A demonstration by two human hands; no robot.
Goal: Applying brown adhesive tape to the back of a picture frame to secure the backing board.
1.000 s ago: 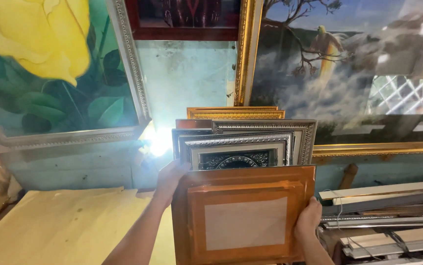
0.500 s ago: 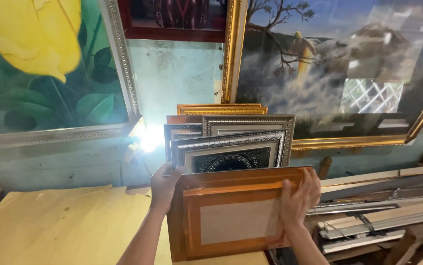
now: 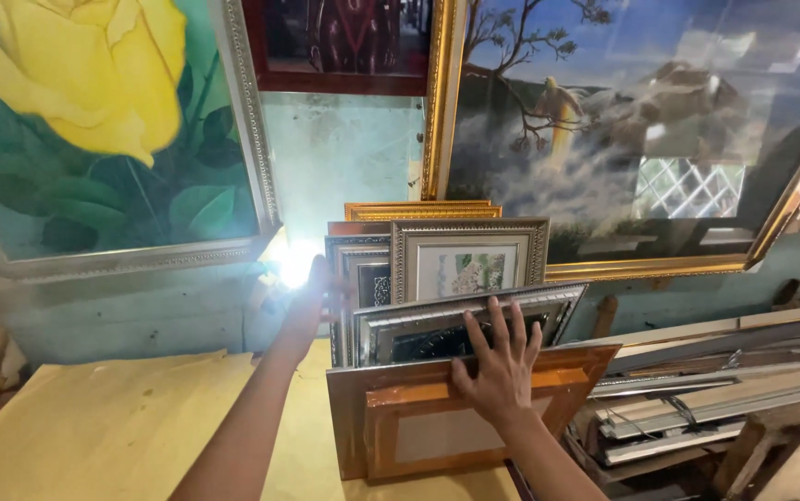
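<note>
Two bare hands work at a stack of picture frames leaning against the wall. Nearest is the right hand (image 3: 497,366), fingers spread wide and laid flat over the top edge of an orange wooden frame (image 3: 446,422), its fingertips reaching up onto the silver frame (image 3: 465,325) tipped forward just behind it. It presses on them and grips nothing. The orange frame stands at the front of the stack on a yellow board (image 3: 94,427) that covers the table, and it leans a little to one side. The left hand (image 3: 312,297) reaches farther in, at the left edge of the stack beside a dark frame (image 3: 349,278); a bright glare (image 3: 293,264) washes over it, so I cannot tell whether it is open or closed on anything. Behind the silver frame stands an upright grey frame (image 3: 470,260) with a pale floral print, then a gold frame (image 3: 419,211) at the back. To the right lie long wooden mouldings (image 3: 706,385), piled loosely. On the wall hang a large painting of a yellow rose (image 3: 94,121) and a gold-framed landscape (image 3: 641,130).
</note>
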